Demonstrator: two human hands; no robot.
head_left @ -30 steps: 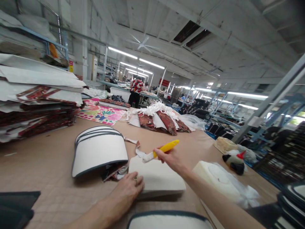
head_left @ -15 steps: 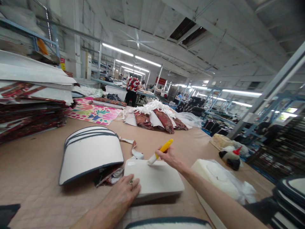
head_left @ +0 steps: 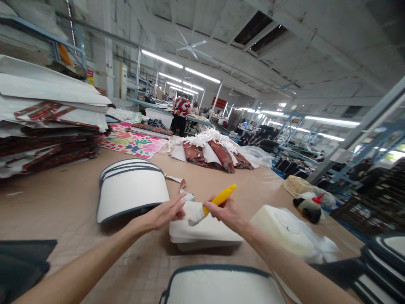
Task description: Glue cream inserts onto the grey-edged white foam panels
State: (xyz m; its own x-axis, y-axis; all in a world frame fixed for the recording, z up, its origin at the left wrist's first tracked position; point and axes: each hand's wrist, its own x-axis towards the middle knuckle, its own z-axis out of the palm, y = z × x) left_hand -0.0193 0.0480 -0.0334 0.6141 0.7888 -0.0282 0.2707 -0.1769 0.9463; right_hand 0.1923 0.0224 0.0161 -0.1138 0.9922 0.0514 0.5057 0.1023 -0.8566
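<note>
My right hand [head_left: 226, 211] is closed round the yellow handle of a brush [head_left: 220, 198], whose whitish bristles point down and left over a white block-like piece [head_left: 205, 230]. Just left of the bristles, my left hand [head_left: 169, 213] has its fingers apart and holds nothing; it is over the left end of that piece. A curved white panel with dark edging [head_left: 134, 190] stands to the left, behind my left forearm. Another white panel with dark trim [head_left: 221, 285] lies at the bottom edge of the view.
Stacked white and red-patterned sheets [head_left: 53, 114] rise at left. Floral fabric [head_left: 134, 141] and a red-brown bundle with white strips [head_left: 210, 150] lie farther back. At right are a plastic-wrapped pale block [head_left: 281, 230] and a red-tipped bottle [head_left: 311, 204]. A person [head_left: 181, 113] stands far off.
My left hand has lifted from the white piece's near left edge and moved toward its back. The brush has tilted flatter and its bristles have shifted left. The camera view has shifted somewhat.
</note>
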